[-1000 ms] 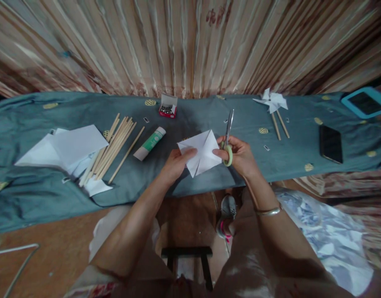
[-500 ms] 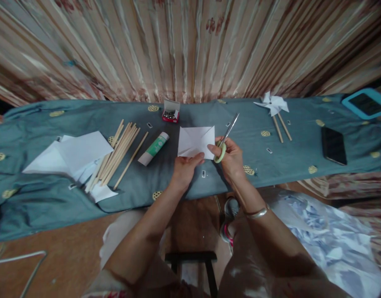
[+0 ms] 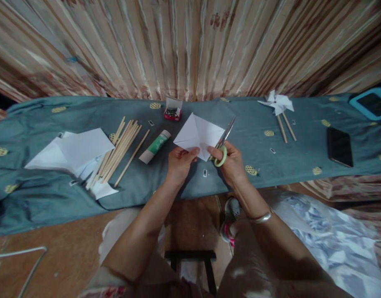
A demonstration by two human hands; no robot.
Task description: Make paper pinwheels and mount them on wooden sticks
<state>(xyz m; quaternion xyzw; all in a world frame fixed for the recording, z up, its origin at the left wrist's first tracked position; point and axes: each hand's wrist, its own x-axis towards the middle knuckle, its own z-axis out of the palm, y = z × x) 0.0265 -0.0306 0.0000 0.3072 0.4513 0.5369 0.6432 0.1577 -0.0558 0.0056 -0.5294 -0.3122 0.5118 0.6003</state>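
Note:
My left hand [image 3: 179, 161] pinches the near edge of a creased white paper square [image 3: 199, 133], holding it above the blue-grey cloth. My right hand [image 3: 230, 162] grips scissors [image 3: 224, 142] with pale green handles; the blades point up and to the right, alongside the paper's right edge. My right thumb touches the paper's lower corner. The hands are close together over the cloth's front edge.
A glue stick [image 3: 155, 146], a bundle of wooden sticks [image 3: 117, 149] and loose white paper sheets [image 3: 73, 151] lie left. A small red box of pins [image 3: 172, 110] sits behind. Two paper pinwheels [image 3: 279, 104], a black phone [image 3: 339, 146] and a blue-framed tablet [image 3: 371, 103] lie right.
The paper has been turned from a flat square to a diamond tilt and lifted slightly. The scissors swung closer against its right edge. The view shifted a little.

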